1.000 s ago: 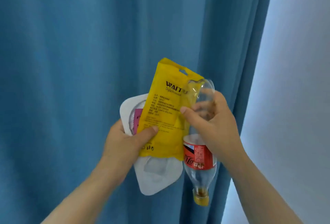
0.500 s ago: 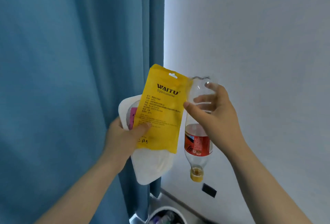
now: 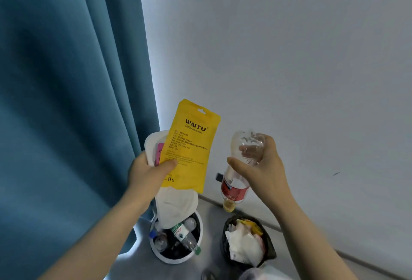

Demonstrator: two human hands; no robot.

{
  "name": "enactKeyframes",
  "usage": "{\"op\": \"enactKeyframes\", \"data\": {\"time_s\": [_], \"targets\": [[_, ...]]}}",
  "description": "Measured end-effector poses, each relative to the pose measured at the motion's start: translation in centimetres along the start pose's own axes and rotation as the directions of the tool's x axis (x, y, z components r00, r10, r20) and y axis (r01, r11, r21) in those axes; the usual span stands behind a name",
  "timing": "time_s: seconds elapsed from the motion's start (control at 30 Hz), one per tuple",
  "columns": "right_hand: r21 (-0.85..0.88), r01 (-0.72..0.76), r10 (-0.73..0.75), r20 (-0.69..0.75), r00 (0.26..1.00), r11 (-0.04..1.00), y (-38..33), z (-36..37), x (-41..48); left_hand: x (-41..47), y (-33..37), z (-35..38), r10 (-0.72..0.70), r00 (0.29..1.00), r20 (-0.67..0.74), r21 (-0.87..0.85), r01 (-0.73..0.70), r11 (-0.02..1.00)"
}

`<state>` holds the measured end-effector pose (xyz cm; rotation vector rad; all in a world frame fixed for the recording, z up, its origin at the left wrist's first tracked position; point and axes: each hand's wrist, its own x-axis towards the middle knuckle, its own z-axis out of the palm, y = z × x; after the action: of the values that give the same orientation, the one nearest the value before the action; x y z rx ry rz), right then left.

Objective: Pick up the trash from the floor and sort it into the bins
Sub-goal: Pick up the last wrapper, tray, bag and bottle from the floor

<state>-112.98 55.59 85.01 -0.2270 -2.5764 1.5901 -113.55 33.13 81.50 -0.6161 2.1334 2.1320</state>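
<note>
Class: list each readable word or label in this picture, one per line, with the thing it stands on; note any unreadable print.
"WAITU": yellow pouch, left hand.
"Digital Accessories": same pouch, beneath.
Too small: pouch's fine print.
Blurred: red label on the held bottle, right hand.
Blurred: green label on the binned bottle, white bin.

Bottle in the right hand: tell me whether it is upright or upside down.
Upside down: the bottle has its yellow cap hanging lowest, while the right hand holds its clear base on top.
</note>
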Motion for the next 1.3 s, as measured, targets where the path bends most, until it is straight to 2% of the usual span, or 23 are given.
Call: {"op": "enactKeyframes", "data": {"time_s": [0.33,0.53,0.77,1.07,1.3], "targets": [[-0.102,-0.196,0.21,0.153,0.966,0.975,11.3,0.3,4.5,3.1,-8.6,5.2,-0.201,0.961,-0.192,0.078,0.219,0.973],[-0.109,-0.223,0.246,0.285,0.927,0.969,17.7,2.3,6.1,3.6,-14.8,6.3,-0.281,0.889,-0.362,0.076,0.329,0.941],[-0.209,-0.211,0.282,0.409,0.868,0.955,24.9,7.9,6.2,3.2,-23.0,3.8,-0.336,0.781,-0.526,0.079,0.438,0.895],[-0.262,-0.068,0.2,0.518,0.832,0.963,33.3,18.0,7.1,4.6,-35.0,1.7,-0.403,0.644,-0.65,-0.037,0.504,0.863],[-0.172,0.009,0.083,0.517,0.852,0.985,38.5,24.5,5.2,5.5,-43.0,0.7,-0.365,0.64,-0.676,-0.101,0.41,0.906]]}}
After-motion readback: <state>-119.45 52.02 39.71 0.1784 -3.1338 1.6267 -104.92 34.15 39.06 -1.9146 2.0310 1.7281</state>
